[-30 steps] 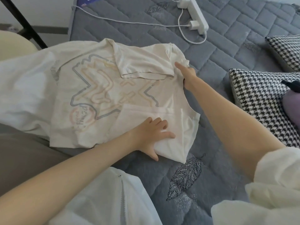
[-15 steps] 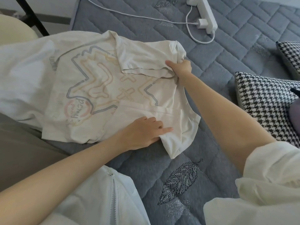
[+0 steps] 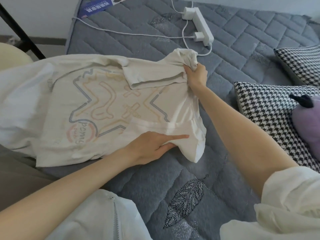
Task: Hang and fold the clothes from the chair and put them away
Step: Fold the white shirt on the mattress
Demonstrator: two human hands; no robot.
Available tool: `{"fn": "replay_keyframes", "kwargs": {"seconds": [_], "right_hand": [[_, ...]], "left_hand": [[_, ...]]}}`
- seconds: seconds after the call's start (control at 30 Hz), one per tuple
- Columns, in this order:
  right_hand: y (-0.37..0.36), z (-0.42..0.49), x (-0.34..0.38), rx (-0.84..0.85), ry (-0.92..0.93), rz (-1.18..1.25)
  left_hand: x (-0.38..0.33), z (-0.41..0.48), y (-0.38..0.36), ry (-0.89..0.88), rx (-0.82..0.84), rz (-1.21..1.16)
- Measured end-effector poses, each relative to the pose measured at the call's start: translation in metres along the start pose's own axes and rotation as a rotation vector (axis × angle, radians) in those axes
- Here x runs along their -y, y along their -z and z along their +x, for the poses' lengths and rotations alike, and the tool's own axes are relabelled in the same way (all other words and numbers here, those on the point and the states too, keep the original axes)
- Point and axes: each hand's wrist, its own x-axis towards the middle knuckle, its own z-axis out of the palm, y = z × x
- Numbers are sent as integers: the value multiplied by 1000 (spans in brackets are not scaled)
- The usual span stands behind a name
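The T-shirt's (image 3: 103, 104) round badge (image 3: 81, 134) carries upside-down letters, roughly "pomo". The white print on the blue leaflet (image 3: 97, 7) at the bed's (image 3: 242, 49) far edge is too blurred to read.

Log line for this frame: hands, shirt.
step: folding T-shirt on bed | left hand: grips near corner | right hand: grips far corner, bunched
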Motion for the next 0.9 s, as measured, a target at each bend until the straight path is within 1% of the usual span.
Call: {"fn": "replay_keyframes", "kwargs": {"seconds": [0.17,0.3,0.4,0.53,0.63,0.7,0.77,0.9], "right_hand": [[57,18,-17,-87,-57,-29],[100,27,-34,-140,-113,-70],[114,24,-38,-113,-165,-127],[110,15,-30,-55,-203,-128],[102,11,-18,-72,-226,-77],[96,8,-4,-57,-268,11],[89,5,14,-11,-305,79],[63,-4,60,109,-303,139]], "left_hand": [[-34,30,-9,-88,-9,-155],[-61,52,-20,-159,-3,-225],[-65,53,-26,-179,22,-224],[-46,35,-22,-125,-1,-193],[-35,18,-16,-87,-16,-165],[-27,9,-12,-63,-37,-191],[-18,-2,-7,-2,-69,-226],[0,-29,12,128,-200,-386]]}}
